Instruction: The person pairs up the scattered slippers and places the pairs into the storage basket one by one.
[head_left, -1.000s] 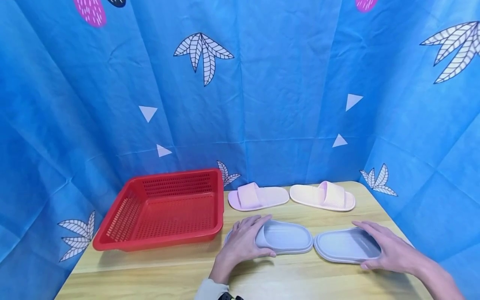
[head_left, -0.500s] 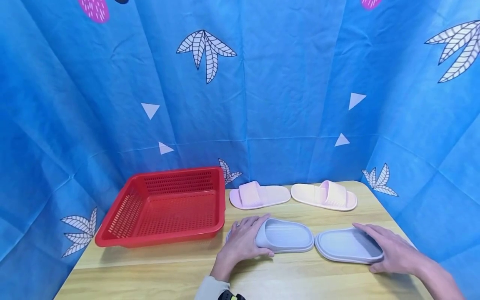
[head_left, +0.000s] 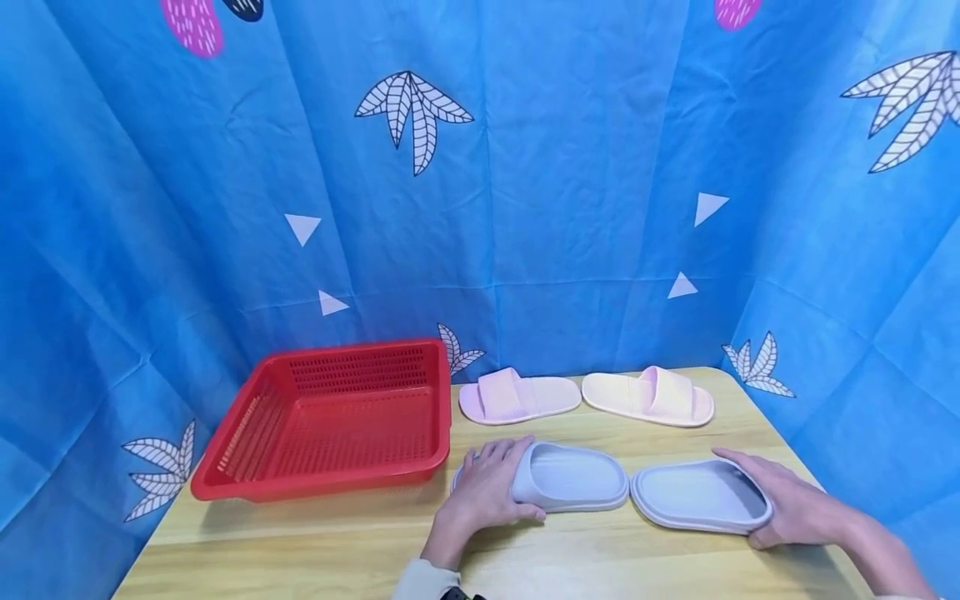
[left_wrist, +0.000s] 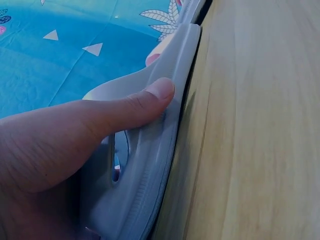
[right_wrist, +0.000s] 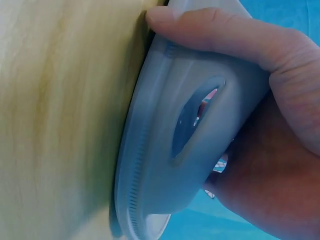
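Note:
Two grey slippers lie on the table, heel end to heel end. My left hand (head_left: 489, 490) grips the left grey slipper (head_left: 581, 477) over its strap, covering the toe part. In the left wrist view, the thumb (left_wrist: 145, 102) presses along that slipper's near side. At the other end, my right hand (head_left: 798, 502) holds the right grey slipper (head_left: 693, 492) around its strap and toe. From the right wrist, the thumb (right_wrist: 215, 30) lies against this slipper's side, close to the table, above a slot in the strap (right_wrist: 197, 122); the other fingers are mostly hidden.
A red plastic basket (head_left: 322, 487) stands on the left of the wooden table (head_left: 315, 554). Behind the grey pair lie a pink-lilac slipper (head_left: 551, 396) and a pale pink slipper (head_left: 611, 392). Blue patterned curtain (head_left: 570, 183) hangs around the back and sides.
My right hand has come closer around its grey slipper, its thumb shifting right along the near side. My left hand stays on the other slipper. The head view has shifted slightly.

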